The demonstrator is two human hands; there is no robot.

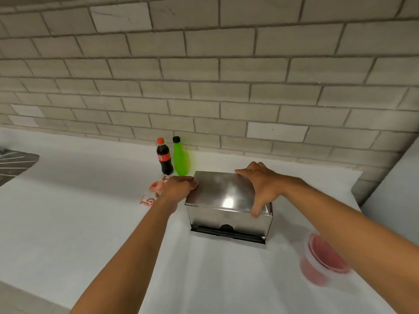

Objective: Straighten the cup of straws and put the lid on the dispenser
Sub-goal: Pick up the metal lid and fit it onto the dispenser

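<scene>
A shiny steel dispenser [229,219] stands in the middle of the white counter, with its steel lid [221,191] lying on top. My left hand [179,188] grips the lid's left edge. My right hand [263,185] is spread over the lid's right side, thumb hooked over its front edge. A clear plastic cup holding red straws [322,260] sits on the counter to the right front, partly under my right forearm and blurred. Whether it stands upright or tilted I cannot tell.
A cola bottle [163,156] and a green bottle [180,156] stand behind the dispenser against the tiled wall. A red-and-white wrapper or paper cup [153,193] lies left of my left hand. A dark mat [13,165] is at far left.
</scene>
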